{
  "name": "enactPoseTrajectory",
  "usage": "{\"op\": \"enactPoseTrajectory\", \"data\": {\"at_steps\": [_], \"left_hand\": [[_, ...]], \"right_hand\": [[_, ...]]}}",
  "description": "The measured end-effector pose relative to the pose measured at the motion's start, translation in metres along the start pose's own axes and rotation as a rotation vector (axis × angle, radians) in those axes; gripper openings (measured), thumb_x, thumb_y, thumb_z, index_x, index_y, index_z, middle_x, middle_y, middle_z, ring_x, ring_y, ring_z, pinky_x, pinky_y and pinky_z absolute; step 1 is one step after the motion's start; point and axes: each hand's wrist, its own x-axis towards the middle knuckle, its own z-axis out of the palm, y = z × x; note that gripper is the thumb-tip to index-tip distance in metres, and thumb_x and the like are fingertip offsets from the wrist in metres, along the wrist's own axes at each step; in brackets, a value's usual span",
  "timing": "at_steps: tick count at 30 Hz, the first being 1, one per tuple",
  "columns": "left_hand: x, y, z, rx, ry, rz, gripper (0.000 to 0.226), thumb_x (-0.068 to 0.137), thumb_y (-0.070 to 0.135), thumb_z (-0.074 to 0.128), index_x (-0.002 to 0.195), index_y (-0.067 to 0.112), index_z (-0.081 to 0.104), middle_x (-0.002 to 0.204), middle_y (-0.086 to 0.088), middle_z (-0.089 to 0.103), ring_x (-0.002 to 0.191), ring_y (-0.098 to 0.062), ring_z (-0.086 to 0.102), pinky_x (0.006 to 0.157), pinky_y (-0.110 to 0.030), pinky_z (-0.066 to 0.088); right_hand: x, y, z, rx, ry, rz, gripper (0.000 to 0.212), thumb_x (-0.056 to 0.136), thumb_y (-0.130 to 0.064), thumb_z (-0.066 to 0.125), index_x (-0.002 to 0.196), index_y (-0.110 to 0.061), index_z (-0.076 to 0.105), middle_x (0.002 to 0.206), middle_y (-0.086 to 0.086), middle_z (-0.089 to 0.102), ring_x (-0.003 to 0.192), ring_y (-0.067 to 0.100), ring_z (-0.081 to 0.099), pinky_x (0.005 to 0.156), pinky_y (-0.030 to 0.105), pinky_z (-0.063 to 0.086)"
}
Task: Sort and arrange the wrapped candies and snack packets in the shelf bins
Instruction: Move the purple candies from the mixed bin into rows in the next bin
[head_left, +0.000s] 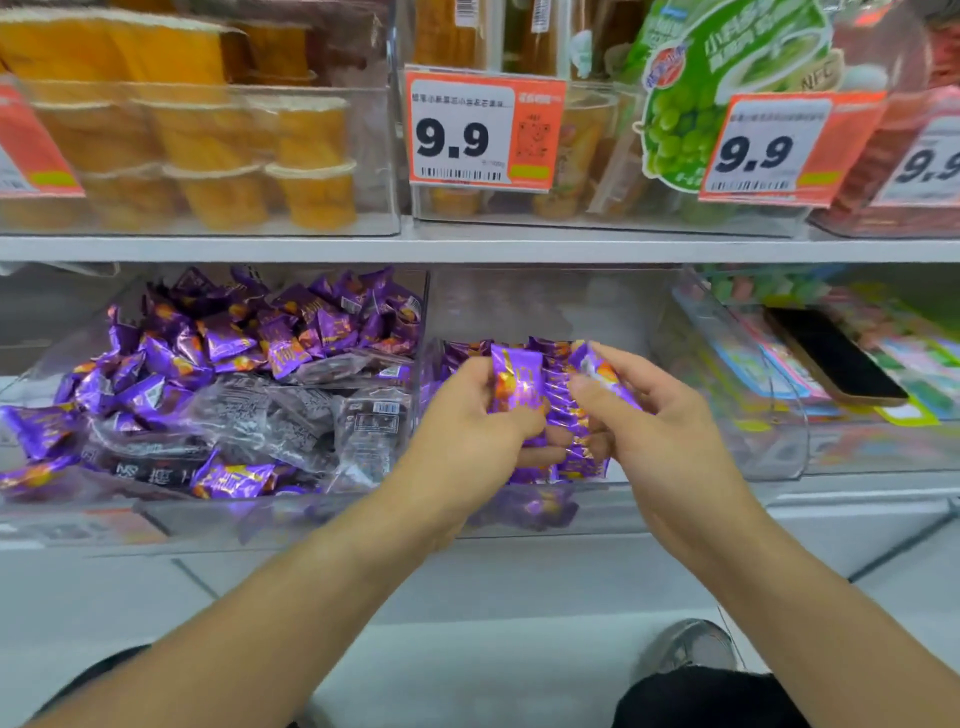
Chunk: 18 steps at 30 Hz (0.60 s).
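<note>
Reaching into the middle bin (545, 306) on the lower shelf: left hand (467, 415) gripping an upright purple candy (516, 379), right hand (654, 415) pinching another candy (602, 371), forearms extended, more candies heaped in the left bin (291, 514).

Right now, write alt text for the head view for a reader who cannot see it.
Two bare hands hold purple wrapped candies over the middle clear bin on a shop shelf: the left hand grips one upright candy, the right hand pinches another. The left bin mixes purple candies with dark snack packets; a phone lies to the right.
</note>
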Motion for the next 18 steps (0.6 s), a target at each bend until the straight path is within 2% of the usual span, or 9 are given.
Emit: {"op": "enactPoseTrajectory", "data": {"at_steps": [4,6,9,11,15,18], "left_hand": [[0.006,-0.009,0.006,-0.129,-0.029,-0.034,0.021,0.094,-0.005,0.048,0.114,-0.003,0.056,0.103,-0.026,0.069,0.085,-0.036,0.071,0.076,-0.040,0.062],[0.008,-0.010,0.005,-0.195,-0.045,-0.034,0.022,0.097,0.003,0.049,0.116,-0.004,0.056,0.108,-0.026,0.069,0.084,-0.032,0.071,0.077,-0.043,0.062],[0.012,-0.012,0.006,-0.224,-0.060,-0.041,0.024,0.099,0.014,0.051,0.115,-0.002,0.058,0.105,-0.021,0.071,0.086,-0.027,0.072,0.077,-0.045,0.061],[0.018,-0.015,0.004,-0.192,-0.032,-0.013,0.021,0.100,0.017,0.051,0.108,0.000,0.060,0.097,-0.019,0.073,0.080,-0.022,0.072,0.068,-0.037,0.061],[0.029,-0.023,-0.005,-0.142,0.079,0.028,0.022,0.101,0.016,0.049,0.103,-0.004,0.058,0.079,-0.016,0.066,0.064,-0.016,0.064,0.054,-0.025,0.055],[0.031,-0.027,-0.007,-0.124,0.103,0.027,0.026,0.101,0.016,0.048,0.104,-0.009,0.052,0.076,-0.018,0.059,0.058,-0.021,0.057,0.051,-0.028,0.053]], "right_hand": [[-0.002,0.003,0.000,0.103,-0.044,0.075,0.033,0.094,-0.004,0.053,0.115,-0.019,0.073,0.098,0.005,0.077,0.068,0.014,0.068,0.061,0.020,0.052],[-0.006,0.003,-0.004,0.066,-0.028,0.002,0.041,0.094,0.006,0.051,0.121,-0.020,0.069,0.102,0.007,0.076,0.073,0.013,0.070,0.066,0.019,0.054],[-0.007,0.006,-0.007,-0.090,-0.006,-0.133,0.052,0.087,0.011,0.065,0.128,-0.020,0.059,0.109,0.012,0.070,0.082,0.015,0.070,0.073,0.023,0.057],[-0.001,0.009,-0.006,-0.046,-0.004,-0.127,0.052,0.077,0.008,0.076,0.121,-0.016,0.060,0.106,0.014,0.071,0.083,0.019,0.070,0.075,0.028,0.060],[0.015,0.017,0.000,-0.053,-0.090,-0.032,0.050,0.055,-0.013,0.086,0.101,-0.011,0.068,0.092,0.012,0.075,0.075,0.022,0.070,0.071,0.034,0.061],[0.024,0.021,-0.003,-0.074,-0.149,0.032,0.057,0.047,-0.019,0.091,0.098,-0.010,0.068,0.089,0.018,0.073,0.063,0.029,0.066,0.060,0.040,0.060]]}}
